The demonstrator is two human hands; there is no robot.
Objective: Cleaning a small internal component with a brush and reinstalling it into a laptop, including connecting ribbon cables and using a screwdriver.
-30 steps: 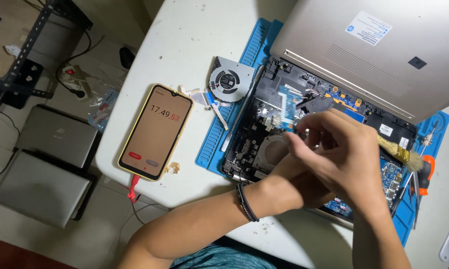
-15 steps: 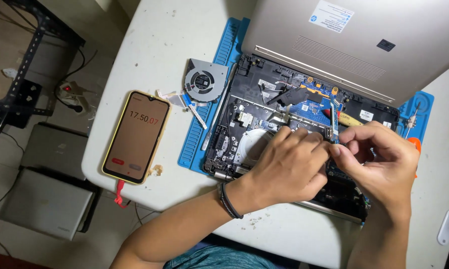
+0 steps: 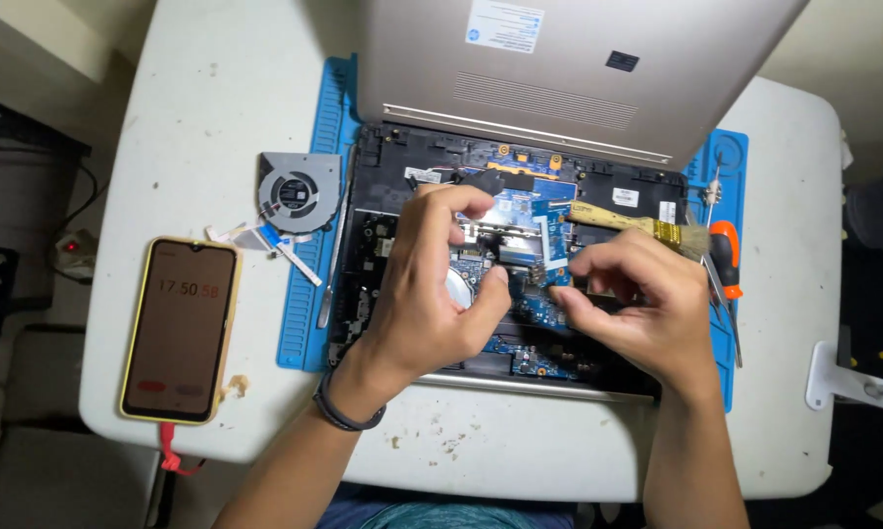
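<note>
two hands over the opened laptop (image 3: 402, 245): left hand (image 3: 432, 294) pinched by the blue board (image 3: 530, 220), right hand (image 3: 637, 304) curled, grip hidden; best brace wrists, pull gently.

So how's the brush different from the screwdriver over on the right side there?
The brush has a pale wooden handle and bristles; the screwdriver has an orange-and-black grip and a thin metal shaft. The brush lies crosswise over the open laptop; the screwdriver lies lengthwise on the blue mat. Both lie beside the right hand, neither held.
</note>
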